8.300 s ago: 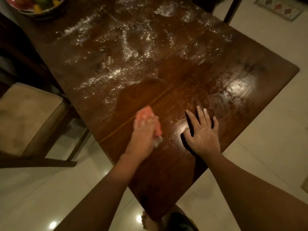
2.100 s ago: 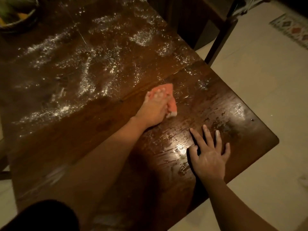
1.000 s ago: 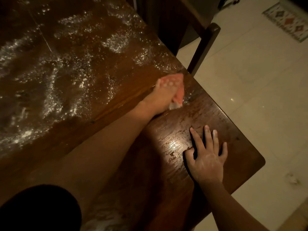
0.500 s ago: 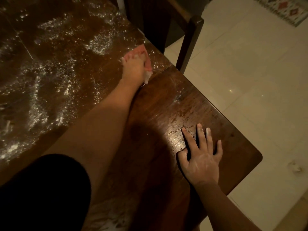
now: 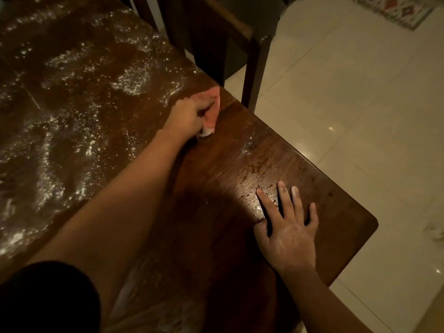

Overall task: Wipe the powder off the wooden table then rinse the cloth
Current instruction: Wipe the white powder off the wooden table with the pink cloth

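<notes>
The left hand [image 5: 189, 116] grips a crumpled orange cloth [image 5: 212, 104] against the dark wooden table [image 5: 312, 164]. White powder [image 5: 72, 116] lies left of it. The right hand [image 5: 288, 231] rests flat nearby, fingers spread.

The left hand [image 5: 189, 114] grips the pink cloth [image 5: 212, 109] on the powdered wooden table [image 5: 336, 212]; the right hand [image 5: 287, 233] rests flat.

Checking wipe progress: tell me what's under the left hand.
The left hand grips an orange cloth on the wooden table. What lies beneath the cloth is covered.
</notes>
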